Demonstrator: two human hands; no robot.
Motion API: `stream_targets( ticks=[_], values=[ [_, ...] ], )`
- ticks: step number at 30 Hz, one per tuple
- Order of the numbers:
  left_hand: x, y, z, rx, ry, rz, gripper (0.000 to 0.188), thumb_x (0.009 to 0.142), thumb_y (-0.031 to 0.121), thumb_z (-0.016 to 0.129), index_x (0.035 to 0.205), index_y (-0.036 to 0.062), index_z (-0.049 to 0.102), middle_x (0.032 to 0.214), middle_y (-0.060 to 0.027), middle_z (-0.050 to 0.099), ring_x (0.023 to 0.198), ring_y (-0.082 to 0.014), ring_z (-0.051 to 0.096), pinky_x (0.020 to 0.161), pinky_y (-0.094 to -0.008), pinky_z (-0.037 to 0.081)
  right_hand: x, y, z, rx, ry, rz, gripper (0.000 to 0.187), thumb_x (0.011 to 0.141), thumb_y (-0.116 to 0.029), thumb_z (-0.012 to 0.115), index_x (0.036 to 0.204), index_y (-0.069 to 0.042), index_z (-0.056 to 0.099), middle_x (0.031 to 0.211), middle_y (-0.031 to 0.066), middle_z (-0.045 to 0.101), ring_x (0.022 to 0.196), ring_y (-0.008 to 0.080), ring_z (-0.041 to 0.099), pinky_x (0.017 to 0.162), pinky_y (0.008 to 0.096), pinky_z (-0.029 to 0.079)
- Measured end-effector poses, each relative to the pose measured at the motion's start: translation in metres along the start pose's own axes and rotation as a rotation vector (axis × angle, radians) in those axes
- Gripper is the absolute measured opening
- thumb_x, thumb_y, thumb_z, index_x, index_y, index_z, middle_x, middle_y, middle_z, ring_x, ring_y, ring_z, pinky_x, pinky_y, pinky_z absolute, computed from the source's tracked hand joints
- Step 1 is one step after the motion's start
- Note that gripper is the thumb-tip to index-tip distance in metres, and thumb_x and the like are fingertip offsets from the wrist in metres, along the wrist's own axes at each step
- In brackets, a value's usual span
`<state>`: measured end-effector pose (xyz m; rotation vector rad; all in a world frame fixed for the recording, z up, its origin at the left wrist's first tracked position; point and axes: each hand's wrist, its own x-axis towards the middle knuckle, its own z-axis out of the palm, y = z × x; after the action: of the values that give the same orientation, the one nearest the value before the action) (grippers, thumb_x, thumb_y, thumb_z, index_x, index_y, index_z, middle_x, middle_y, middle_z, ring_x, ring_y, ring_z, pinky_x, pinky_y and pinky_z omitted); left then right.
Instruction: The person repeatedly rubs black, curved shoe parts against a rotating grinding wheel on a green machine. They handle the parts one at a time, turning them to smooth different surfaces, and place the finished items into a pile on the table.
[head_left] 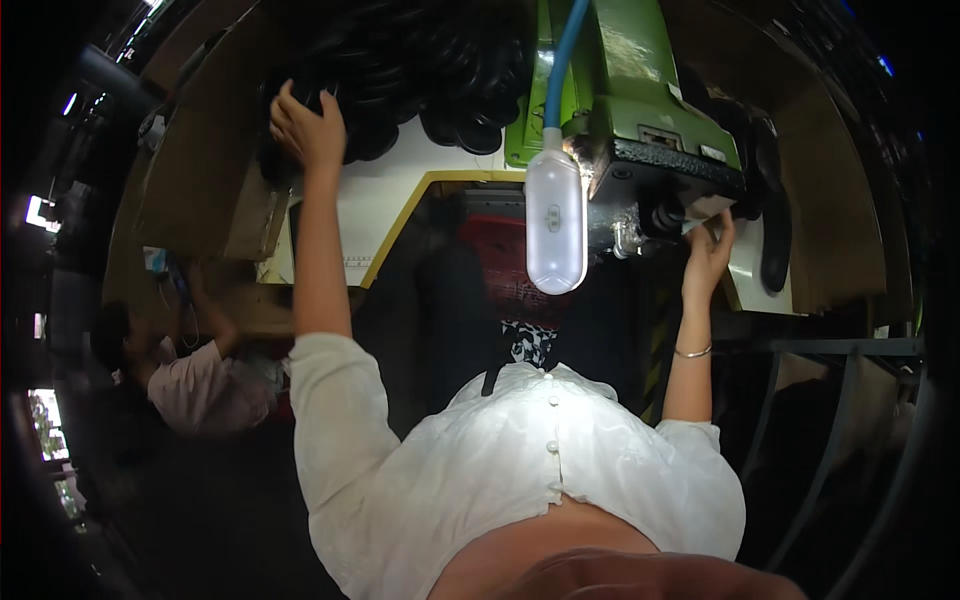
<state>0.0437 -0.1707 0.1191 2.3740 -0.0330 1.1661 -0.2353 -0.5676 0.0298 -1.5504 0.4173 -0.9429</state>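
My left hand [310, 130] reaches to the left edge of a heap of black shoe soles [400, 60]. Its thumb and fingers are apart, and no sole is plainly gripped between them. At the right, my right hand [708, 250] is raised under the front of a green machine [660, 110]. Thumb and fingers bend in toward each other there, close to the machine's metal working parts [625, 235]. Whatever sits between them is dark and partly hidden by the machine head.
A lit tube lamp [556, 225] hangs from a blue cable before the machine. The white tabletop [400, 180] has a yellow-edged cutout. Cardboard walls [820, 170] flank both sides. One dark sole [775, 245] lies at the right. Another person [205, 385] sits at the far left.
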Motion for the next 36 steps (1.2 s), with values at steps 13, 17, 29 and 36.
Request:
stream_targets(
  ticks=[13, 17, 29, 36],
  values=[
    [0.002, -0.004, -0.082, -0.124, 0.099, 0.048, 0.043, 0.065, 0.022, 0.074, 0.102, 0.0065, 0.058, 0.107, -0.0132, 0.054, 0.107, -0.025, 0.049, 0.084, -0.0349, 0.043, -0.042, 0.024, -0.005, -0.091, -0.1, 0.075, 0.031, 0.085, -0.003, 0.053, 0.115, 0.004, 0.047, 0.133, 0.0146, 0.031, 0.091, 0.0181, 0.06, 0.072, 0.0239, 0.052],
    [-0.066, 0.04, -0.154, -0.455, 0.324, 0.093, 0.05, 0.073, 0.01, 0.067, 0.116, -0.0004, 0.043, 0.112, -0.0145, 0.05, 0.103, -0.0252, 0.049, 0.091, -0.0362, 0.039, -0.065, 0.061, -0.015, -0.063, -0.222, 0.224, 0.031, 0.084, -0.004, 0.055, 0.114, 0.003, 0.049, 0.128, 0.0137, 0.04, 0.088, 0.0154, 0.059, 0.069, 0.0227, 0.05],
    [-0.261, 0.141, -0.109, -1.29, -0.884, -0.512, 0.028, 0.083, 0.016, 0.063, 0.103, -0.0029, 0.057, 0.094, -0.0076, 0.061, 0.087, -0.0136, 0.057, 0.079, -0.0262, 0.044, -0.176, 0.093, -0.012, -0.236, -1.239, 0.818, 0.055, 0.074, -0.02, 0.071, 0.12, 0.0, 0.048, 0.121, 0.014, 0.051, 0.113, 0.0233, 0.046, 0.094, 0.0318, 0.038],
    [-0.252, 0.162, -0.058, -1.136, -1.253, -0.46, 0.029, 0.086, 0.029, 0.059, 0.092, 0.0006, 0.064, 0.081, -0.002, 0.062, 0.073, -0.008, 0.055, 0.067, -0.0221, 0.044, -0.175, 0.03, 0.006, -0.029, -0.998, 0.686, 0.05, 0.074, -0.023, 0.071, 0.113, 0.002, 0.053, 0.108, 0.013, 0.059, 0.102, 0.0198, 0.053, 0.091, 0.0312, 0.04]
  ],
)
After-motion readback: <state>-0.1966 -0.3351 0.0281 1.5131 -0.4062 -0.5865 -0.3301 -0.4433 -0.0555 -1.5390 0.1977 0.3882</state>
